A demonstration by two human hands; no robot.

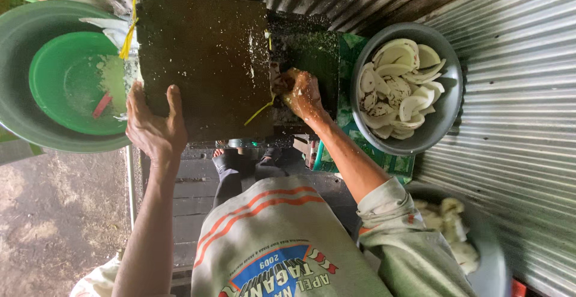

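The right hand point(303, 93) presses a small pale coconut piece point(288, 85) into the opening of a dark grating machine point(204, 63), its fingers curled tight around the piece so that only a sliver of white shows at the fingertips, on the side towards the machine's middle. The piece sits at the front of the grip, wedged between the fingertips and the machine's inner wall; too little of it shows to tell its long axis or which way it points. What can be seen is wet and creamy white, and the hand itself is flecked with white shavings. The left hand point(153, 126) lies flat and spread on the near left corner of the machine's dark cover, thumb and fingers splayed over the edge, holding nothing but the cover itself. That cover is dusted with white specks, and a yellow strip point(259, 112) hangs at its near right edge, just beside the right hand. A grey bowl point(447, 117) of curved white coconut slices point(397, 87) stands beyond the machine's right edge, near the right forearm. A green basin point(66, 75) set inside a larger grey-green one stands at the machine's left edge, holding a red stick-like thing point(102, 105).
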